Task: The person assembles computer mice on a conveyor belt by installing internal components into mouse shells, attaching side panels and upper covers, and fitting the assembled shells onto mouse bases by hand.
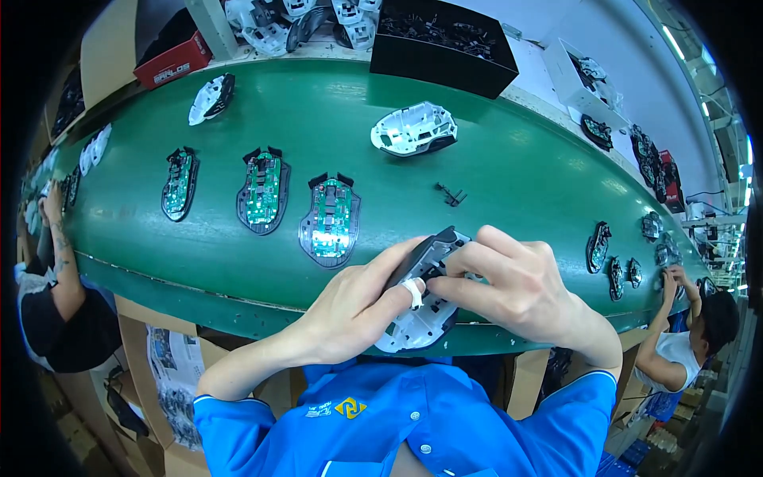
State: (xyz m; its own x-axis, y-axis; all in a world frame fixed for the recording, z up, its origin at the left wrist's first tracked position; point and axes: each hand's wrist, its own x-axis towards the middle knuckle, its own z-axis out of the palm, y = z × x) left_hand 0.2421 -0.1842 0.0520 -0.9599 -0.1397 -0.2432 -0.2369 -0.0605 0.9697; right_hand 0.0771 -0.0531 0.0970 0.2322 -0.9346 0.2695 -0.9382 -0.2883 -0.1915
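My left hand [358, 302] grips a black-and-white computer mouse shell [424, 322] just above the belt's near edge, hollow side up. White tape wraps its thumb. Over the shell's far half, my right hand [509, 282] has its fingers pinched together inside the hollow; whatever they hold is hidden. A small black plastic part [451, 195] lies beyond my hands. Farther off sits another white mouse shell [415, 131], showing its inside. To the left are a mouse base with a green circuit board [331, 222], a similar base [263, 191] and a third base [180, 184].
The green conveyor belt [318, 95] spans the view. At its far side stands a black box of small black parts [445, 44]. One more shell [211, 100] lies far left. Several assemblies [598, 246] sit at right. Co-workers [63, 294] work at both ends.
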